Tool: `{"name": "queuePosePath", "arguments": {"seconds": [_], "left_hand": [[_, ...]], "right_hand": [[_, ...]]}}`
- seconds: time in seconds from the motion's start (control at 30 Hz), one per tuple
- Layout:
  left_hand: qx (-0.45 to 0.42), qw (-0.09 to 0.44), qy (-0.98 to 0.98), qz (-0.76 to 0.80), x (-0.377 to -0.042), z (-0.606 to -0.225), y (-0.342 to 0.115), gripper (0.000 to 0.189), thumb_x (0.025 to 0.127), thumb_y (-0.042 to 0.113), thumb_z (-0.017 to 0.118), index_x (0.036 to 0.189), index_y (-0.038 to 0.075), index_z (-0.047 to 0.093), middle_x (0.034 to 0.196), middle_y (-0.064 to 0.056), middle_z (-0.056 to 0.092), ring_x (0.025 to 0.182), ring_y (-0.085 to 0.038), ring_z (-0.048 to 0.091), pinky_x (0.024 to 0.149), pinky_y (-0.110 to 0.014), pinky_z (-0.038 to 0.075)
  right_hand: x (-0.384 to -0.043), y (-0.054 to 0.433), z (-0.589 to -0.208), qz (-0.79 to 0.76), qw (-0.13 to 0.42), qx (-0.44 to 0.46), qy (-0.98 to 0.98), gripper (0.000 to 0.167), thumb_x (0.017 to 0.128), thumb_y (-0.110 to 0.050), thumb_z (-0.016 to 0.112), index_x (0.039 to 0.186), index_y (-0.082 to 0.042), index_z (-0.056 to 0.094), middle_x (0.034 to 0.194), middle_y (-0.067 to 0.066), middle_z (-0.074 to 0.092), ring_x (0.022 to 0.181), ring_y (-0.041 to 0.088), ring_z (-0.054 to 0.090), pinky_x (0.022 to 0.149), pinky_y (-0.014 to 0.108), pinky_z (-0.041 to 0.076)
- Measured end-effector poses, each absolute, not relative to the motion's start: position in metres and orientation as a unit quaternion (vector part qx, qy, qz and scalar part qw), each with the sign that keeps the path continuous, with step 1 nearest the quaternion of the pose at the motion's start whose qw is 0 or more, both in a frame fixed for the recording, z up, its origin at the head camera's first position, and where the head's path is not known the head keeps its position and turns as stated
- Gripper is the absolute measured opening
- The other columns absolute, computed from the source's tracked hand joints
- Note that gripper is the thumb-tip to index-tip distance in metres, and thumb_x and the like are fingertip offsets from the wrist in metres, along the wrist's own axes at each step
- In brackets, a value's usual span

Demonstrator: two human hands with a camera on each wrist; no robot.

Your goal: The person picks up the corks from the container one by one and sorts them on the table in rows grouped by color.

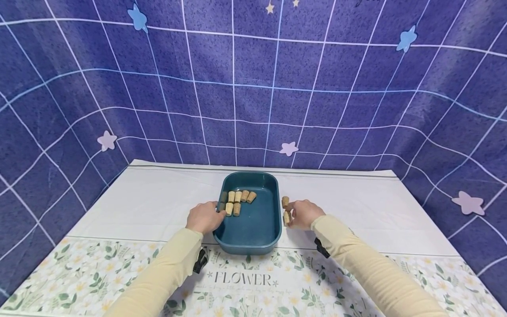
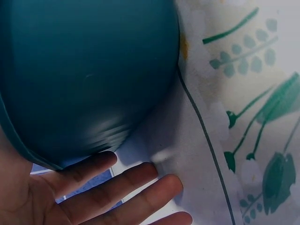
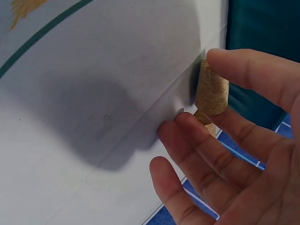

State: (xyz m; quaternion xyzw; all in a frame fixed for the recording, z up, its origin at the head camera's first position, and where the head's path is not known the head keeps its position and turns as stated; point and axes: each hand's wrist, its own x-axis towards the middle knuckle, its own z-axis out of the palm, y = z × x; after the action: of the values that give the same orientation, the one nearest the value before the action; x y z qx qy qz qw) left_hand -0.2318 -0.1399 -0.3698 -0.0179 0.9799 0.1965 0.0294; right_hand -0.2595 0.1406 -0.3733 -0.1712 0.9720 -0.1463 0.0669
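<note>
A teal rectangular tray (image 1: 253, 231) stands on the table with several corks (image 1: 236, 209) lying at its left side, most of them in two rows. My left hand (image 1: 203, 217) grips the tray's left wall, thumb over the rim and fingers outside; the left wrist view shows those fingers (image 2: 119, 192) spread along the outer wall. Just right of the tray, my right hand (image 1: 305, 214) pinches a tapered cork (image 3: 212, 91) between thumb and index finger, its other fingers spread. Beyond it a second cork (image 1: 285, 202) stands on the table, mostly hidden behind the held one in the right wrist view.
A white cloth (image 1: 356, 198) covers the table's back part, and a flower-printed strip (image 1: 245, 293) runs along the front. Blue grid-patterned curtains (image 1: 253, 88) with stars enclose the back and both sides.
</note>
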Motion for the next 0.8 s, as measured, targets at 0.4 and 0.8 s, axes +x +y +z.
{"name": "queuePosePath", "arguments": {"seconds": [0.4, 0.8], "left_hand": [[-0.018, 0.028, 0.98, 0.194, -0.2311, -0.3687, -0.1396, 0.048, 0.1, 0.027, 0.059, 0.134, -0.008, 0.061, 0.122, -0.027, 0.067, 0.108, -0.043, 0.066, 0.091, -0.053, 0.052], [-0.017, 0.027, 0.982, 0.188, -0.2308, -0.3682, -0.1396, 0.049, 0.101, 0.027, 0.059, 0.135, -0.008, 0.06, 0.123, -0.028, 0.067, 0.108, -0.044, 0.066, 0.092, -0.053, 0.052]], "right_hand": [[-0.2611, 0.142, -0.3788, -0.134, 0.069, -0.165, 0.975, 0.047, 0.075, -0.014, 0.088, 0.119, -0.007, 0.074, 0.088, 0.001, 0.066, 0.078, 0.017, 0.06, 0.072, 0.035, 0.051], [-0.2595, 0.1413, -0.3794, -0.128, 0.06, -0.171, 0.975, 0.044, 0.075, -0.015, 0.089, 0.116, -0.005, 0.074, 0.089, 0.003, 0.067, 0.078, 0.019, 0.061, 0.073, 0.039, 0.052]]}}
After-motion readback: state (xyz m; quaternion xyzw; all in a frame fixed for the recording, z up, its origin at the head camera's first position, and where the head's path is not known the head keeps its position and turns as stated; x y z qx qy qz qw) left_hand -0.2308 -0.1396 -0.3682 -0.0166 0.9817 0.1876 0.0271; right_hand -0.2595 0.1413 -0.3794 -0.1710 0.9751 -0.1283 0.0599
